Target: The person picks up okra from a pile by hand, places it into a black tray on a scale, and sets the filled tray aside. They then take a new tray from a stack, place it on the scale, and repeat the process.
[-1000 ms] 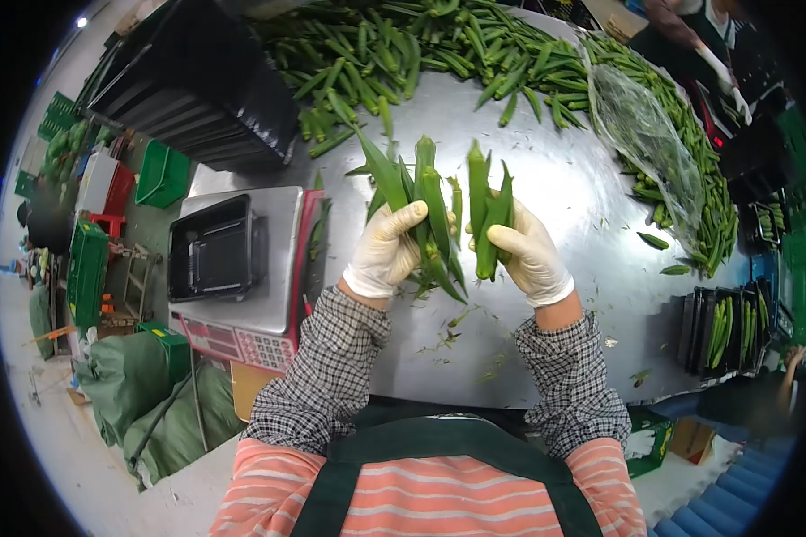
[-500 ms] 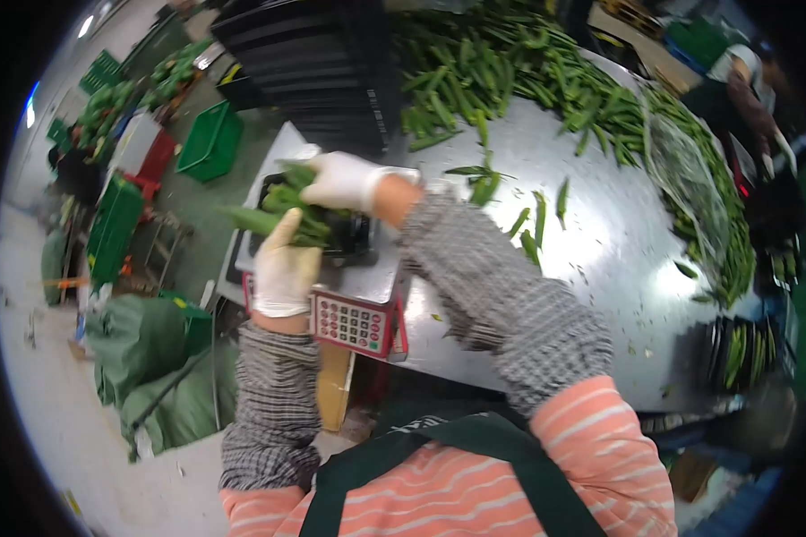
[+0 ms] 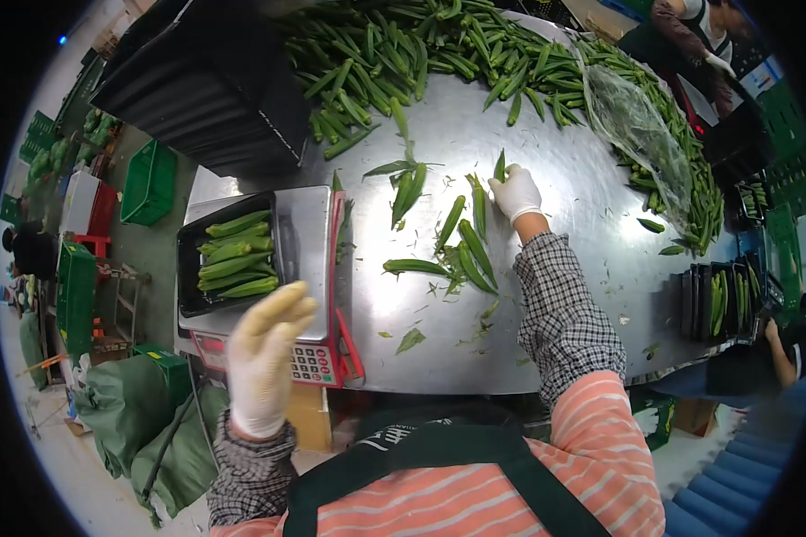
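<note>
The gloved right hand (image 3: 516, 192) pinches a slim, ridged okra pod (image 3: 500, 166) on the shiny steel table (image 3: 582, 215). The left hand (image 3: 264, 358) hovers, fingers spread wide and empty, just beside a black plastic tray (image 3: 188, 268) of okra on the scale (image 3: 309, 268).

White gloves on left hand (image 3: 261, 358) and right hand (image 3: 516, 192); black-white checked sleeves; coral-white striped shirt; dark green apron straps at 6 o'clock.
</note>
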The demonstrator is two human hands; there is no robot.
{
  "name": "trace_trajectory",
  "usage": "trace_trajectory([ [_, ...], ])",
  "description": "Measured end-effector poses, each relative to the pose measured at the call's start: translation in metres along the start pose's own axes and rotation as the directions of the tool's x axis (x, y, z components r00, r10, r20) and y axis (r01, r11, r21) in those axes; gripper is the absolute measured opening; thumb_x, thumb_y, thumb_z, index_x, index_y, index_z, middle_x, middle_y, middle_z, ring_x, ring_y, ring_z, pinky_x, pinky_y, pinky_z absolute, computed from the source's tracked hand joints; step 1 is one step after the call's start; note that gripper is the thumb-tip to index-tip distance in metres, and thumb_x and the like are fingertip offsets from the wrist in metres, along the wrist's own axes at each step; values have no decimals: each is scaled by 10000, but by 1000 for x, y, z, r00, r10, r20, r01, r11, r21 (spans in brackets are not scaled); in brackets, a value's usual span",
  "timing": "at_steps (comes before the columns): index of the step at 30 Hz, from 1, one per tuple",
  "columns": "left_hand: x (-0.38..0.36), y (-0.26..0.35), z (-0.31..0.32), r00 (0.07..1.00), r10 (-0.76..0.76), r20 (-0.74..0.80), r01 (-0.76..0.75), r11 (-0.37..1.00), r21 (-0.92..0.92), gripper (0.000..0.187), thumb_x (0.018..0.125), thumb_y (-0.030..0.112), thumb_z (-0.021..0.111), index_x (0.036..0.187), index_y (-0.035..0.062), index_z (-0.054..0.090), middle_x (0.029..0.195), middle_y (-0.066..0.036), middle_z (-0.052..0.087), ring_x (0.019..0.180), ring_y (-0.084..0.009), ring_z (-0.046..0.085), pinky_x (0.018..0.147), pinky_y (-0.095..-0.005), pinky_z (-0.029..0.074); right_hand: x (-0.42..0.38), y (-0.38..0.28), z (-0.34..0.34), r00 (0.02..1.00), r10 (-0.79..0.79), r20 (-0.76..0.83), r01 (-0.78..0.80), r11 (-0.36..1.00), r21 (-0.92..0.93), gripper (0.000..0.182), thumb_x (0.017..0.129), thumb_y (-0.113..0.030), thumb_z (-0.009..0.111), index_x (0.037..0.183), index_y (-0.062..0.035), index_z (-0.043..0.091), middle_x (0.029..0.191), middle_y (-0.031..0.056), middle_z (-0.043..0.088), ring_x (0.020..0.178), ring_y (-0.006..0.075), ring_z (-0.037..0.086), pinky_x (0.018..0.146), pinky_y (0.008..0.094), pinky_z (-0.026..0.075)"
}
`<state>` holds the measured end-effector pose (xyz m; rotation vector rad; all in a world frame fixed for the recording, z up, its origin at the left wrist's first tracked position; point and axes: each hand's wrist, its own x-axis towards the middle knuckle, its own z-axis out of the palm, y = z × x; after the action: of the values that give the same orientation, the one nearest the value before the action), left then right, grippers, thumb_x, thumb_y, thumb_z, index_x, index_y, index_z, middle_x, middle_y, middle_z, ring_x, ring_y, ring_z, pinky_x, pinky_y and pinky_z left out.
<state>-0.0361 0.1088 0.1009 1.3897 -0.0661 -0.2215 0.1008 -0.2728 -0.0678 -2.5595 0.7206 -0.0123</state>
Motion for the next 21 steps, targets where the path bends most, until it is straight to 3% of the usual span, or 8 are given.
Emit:
trace_trajectory([
  [2, 12, -17, 31, 995, -87, 51, 84, 995, 45, 330, 864, 19, 527, 1186, -52, 518, 1179, -146, 555, 1056, -195, 559, 935, -316, 432, 6, 14, 3, 999, 10, 41, -9, 1000, -18, 312, 792, -229, 598, 998, 6, 606, 869, 151, 634, 825, 291, 630, 747, 360, 496],
  [5, 29, -44, 58, 979, -167, 112, 155, 981, 115, 313, 851, -7, 537, 1162, -43, 541, 1099, -116, 597, 1010, -160, 568, 892, -275, 441, -7, 33, -11, 983, -21, 184, -101, 772, 628, 261, 796, -160, 598, 979, 26, 602, 814, 100, 627, 710, 193, 609, 659, 290, 486],
  [6, 36, -52, 63, 971, -195, 137, 172, 972, 162, 301, 854, 2, 535, 1152, -47, 544, 1099, -120, 598, 1002, -161, 571, 888, -275, 443, -19, 39, -26, 979, -68, 191, -81, 732, 676, 237, 795, -124, 598, 972, 33, 601, 799, 69, 611, 681, 108, 548, 620, 242, 451],
  [9, 62, -102, 69, 982, -139, 131, 83, 930, 359, 265, 827, 52, 601, 1078, -32, 597, 1023, -106, 632, 947, -133, 591, 833, -246, 457, -69, 94, -69, 968, -207, 145, 74, 782, 618, 252, 825, -147, 600, 1006, 27, 592, 802, 14, 577, 702, 84, 506, 626, 228, 411],
  [14, 96, -139, 81, 914, 276, 297, -404, 580, 707, 219, 744, 76, 637, 956, 21, 644, 948, -133, 632, 903, -288, 597, 827, -326, 467, -267, 213, -185, 918, 26, 396, -210, 877, 431, 175, 722, -20, 589, 890, 15, 621, 763, -1, 568, 712, 79, 494, 639, 217, 405],
  [17, 109, -154, 83, 859, 157, 488, -512, 293, 807, 186, 716, 108, 627, 892, 57, 658, 893, -115, 615, 888, -313, 555, 826, -357, 450, -380, 317, -194, 685, 358, 634, -671, 650, 357, 220, 711, -6, 618, 928, 32, 614, 803, 24, 607, 717, 94, 544, 651, 232, 446],
  [20, 109, -166, 83, 835, 56, 548, -550, 117, 827, 150, 706, 134, 624, 840, 86, 670, 866, -91, 596, 881, -278, 539, 799, -367, 440, -405, 332, -177, 586, 596, 549, -804, 508, 308, 194, 739, -73, 637, 910, 18, 628, 766, 29, 604, 672, 106, 551, 631, 230, 442],
  [21, 109, -166, 84, 831, 27, 556, -556, 55, 829, 141, 703, 134, 626, 829, 89, 670, 863, -88, 593, 878, -278, 537, 791, -371, 440, -400, 334, -174, 690, 584, 428, -716, 639, 283, 194, 747, -71, 636, 918, 21, 626, 767, 29, 603, 675, 103, 546, 630, 228, 440],
])
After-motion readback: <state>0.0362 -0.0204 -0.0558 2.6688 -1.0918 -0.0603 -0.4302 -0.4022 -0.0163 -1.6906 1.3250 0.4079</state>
